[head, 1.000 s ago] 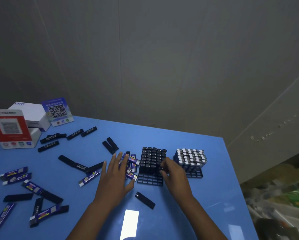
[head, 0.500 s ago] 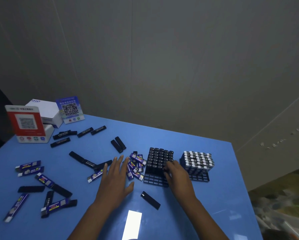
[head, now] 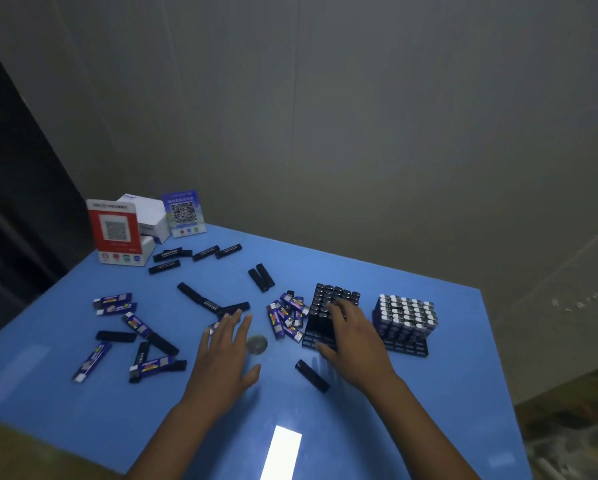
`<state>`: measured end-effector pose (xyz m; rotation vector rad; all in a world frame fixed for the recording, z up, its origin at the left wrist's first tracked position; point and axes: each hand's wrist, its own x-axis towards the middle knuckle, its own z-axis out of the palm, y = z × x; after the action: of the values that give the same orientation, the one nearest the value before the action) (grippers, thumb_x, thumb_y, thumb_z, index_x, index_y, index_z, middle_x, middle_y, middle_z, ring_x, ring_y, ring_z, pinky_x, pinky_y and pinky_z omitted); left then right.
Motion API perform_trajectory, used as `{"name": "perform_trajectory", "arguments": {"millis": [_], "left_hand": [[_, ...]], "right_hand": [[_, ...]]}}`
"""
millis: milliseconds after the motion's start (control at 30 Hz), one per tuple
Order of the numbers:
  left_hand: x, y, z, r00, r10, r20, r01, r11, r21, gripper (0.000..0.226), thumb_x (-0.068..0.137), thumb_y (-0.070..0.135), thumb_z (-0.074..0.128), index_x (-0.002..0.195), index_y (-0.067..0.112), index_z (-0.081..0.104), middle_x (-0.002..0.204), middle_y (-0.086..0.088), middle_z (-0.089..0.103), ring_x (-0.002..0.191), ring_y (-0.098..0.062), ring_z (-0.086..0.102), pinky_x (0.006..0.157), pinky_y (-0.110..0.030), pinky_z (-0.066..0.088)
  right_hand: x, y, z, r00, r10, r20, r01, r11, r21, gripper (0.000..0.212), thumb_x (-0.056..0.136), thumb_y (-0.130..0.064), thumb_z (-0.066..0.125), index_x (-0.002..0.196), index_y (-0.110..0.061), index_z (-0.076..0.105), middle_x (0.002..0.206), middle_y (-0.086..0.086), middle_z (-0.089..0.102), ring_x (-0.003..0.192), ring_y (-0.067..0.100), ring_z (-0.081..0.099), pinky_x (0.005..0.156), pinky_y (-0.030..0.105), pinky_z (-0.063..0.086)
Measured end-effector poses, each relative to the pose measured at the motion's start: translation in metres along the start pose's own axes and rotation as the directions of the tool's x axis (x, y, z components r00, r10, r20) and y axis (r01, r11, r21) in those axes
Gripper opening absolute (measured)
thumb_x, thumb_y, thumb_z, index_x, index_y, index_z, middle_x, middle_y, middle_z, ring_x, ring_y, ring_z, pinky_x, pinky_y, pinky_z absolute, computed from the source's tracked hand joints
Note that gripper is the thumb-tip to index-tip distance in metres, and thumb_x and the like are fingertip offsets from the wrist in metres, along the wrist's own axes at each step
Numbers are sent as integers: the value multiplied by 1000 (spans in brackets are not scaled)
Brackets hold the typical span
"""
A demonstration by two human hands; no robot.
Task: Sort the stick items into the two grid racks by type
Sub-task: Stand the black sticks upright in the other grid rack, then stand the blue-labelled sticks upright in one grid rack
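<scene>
Stick items [head: 136, 323] scattered on blue table [head: 446, 393], grey wall [head: 359, 133] behind

Two stick-filled racks [head: 332, 306], loose sticks [head: 200, 299]

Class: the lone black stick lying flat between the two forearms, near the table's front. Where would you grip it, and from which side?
Probably pinch the black stick across its long sides at mid-length, from above: it lies flat, diagonal, clear of neighbours, nearest the right hand.
</scene>
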<state>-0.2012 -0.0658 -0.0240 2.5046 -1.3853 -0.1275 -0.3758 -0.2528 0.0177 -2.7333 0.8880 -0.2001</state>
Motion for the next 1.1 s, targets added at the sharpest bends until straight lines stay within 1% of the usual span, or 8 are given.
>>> {"name": "perform_trajectory", "arguments": {"millis": [67, 200, 267, 467, 633, 800, 933, 1100], "left_hand": [[-16, -7, -4, 999, -29, -17, 30, 999, 14, 89, 87, 48, 64, 156, 18, 17, 162, -5, 16, 150, -26, 14, 119, -46, 8], [-44, -21, -15, 995, -97, 27, 96, 995, 36, 89, 92, 50, 55, 156, 21, 1, 164, 0, 0, 152, -22, -2, 121, -45, 3], [-54, -29, -20, 993, -116, 26, 115, 993, 14, 90, 93, 49, 55, 156, 22, -2, 164, 1, -3, 151, -22, -4, 121, -45, 3], [-77, -64, -31, 988, -151, -1, 151, 988, -6, 89, 92, 48, 56, 156, 22, 1, 164, 0, -3, 151, -22, -3, 120, -43, -1], [-83, -108, -41, 982, -189, 3, 189, 982, 2, 92, 91, 50, 57, 156, 21, -1, 164, -2, 0, 152, -23, 0, 121, -46, 2], [-80, -165, -54, 982, -186, 26, 186, 982, -7, 92, 90, 50, 58, 156, 22, 0, 164, -1, 0, 152, -24, -1, 120, -43, 2], [-74, -219, -63, 979, -195, 57, 195, 981, 11, 92, 91, 50, 57, 156, 20, -1, 164, -3, -2, 152, -24, -2, 121, -45, 3], [-63, -281, -61, 975, -207, 77, 208, 978, -5, 92, 89, 44, 64, 156, 18, 8, 163, -3, 7, 151, -25, 7, 120, -46, 8]], "right_hand": [[-1, -9, 4, 1000, -24, 5, 24, 1000, 19, 80, 89, -52, 64, 154, -20, 29, 159, 3, 26, 146, 22, 27, 115, 33, 29], [-2, -29, 14, 996, -81, 44, 79, 996, 32, 89, 87, -59, 61, 157, -20, 22, 164, 5, 18, 151, 22, 16, 122, 33, 18], [-4, -39, 18, 994, -100, 48, 98, 994, 53, 90, 88, -59, 62, 157, -20, 20, 164, 5, 17, 152, 22, 15, 122, 32, 16], [-1, -78, 32, 985, -156, 77, 151, 986, 69, 92, 87, -57, 64, 157, -18, 20, 164, 4, 17, 152, 22, 14, 122, 31, 16], [12, -122, 47, 978, -168, 127, 156, 983, 98, 88, 89, -56, 63, 157, -22, 19, 166, 2, 11, 153, 21, 11, 121, 34, 20], [34, -172, 63, 980, -153, 126, 142, 986, 90, 84, 90, -53, 64, 155, -22, 22, 164, 3, 14, 151, 22, 18, 118, 33, 26], [55, -213, 80, 981, -123, 150, 108, 988, 108, 85, 89, -52, 65, 156, -21, 21, 164, 3, 14, 151, 21, 17, 118, 34, 28], [80, -252, 98, 983, -111, 147, 94, 989, 117, 81, 91, -48, 64, 155, -18, 24, 162, 3, 17, 150, 21, 19, 117, 31, 26]]}}
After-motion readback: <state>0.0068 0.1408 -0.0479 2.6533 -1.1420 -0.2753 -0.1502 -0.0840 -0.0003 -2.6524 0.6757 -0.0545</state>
